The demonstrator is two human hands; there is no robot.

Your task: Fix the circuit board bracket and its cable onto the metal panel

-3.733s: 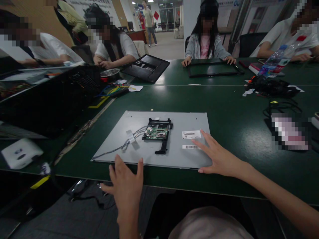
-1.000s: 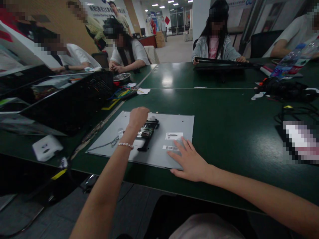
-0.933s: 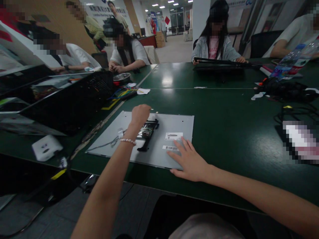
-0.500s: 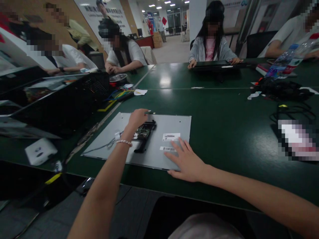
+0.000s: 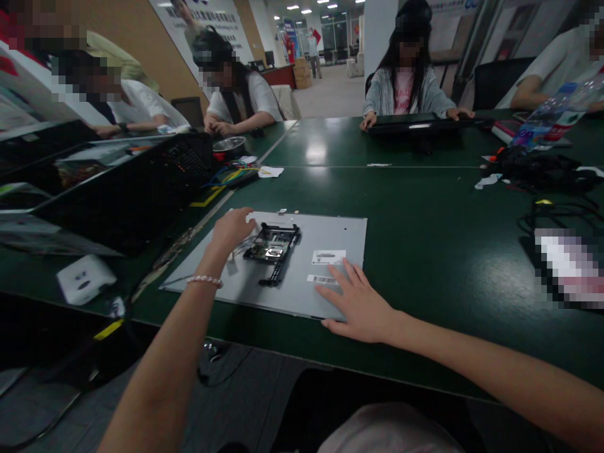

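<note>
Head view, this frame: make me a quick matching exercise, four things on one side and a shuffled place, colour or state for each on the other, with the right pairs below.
Column one
1. Right hand
2. Circuit board
3. Tabletop
4. Left hand

Column two
A. Dark green, beneath the panel
B. A beaded bracelet at its wrist
C. Fingers spread beside the printed white labels
D. On the grey panel, between the two hands

Right pairs: 1-C, 2-D, 3-A, 4-B
</note>
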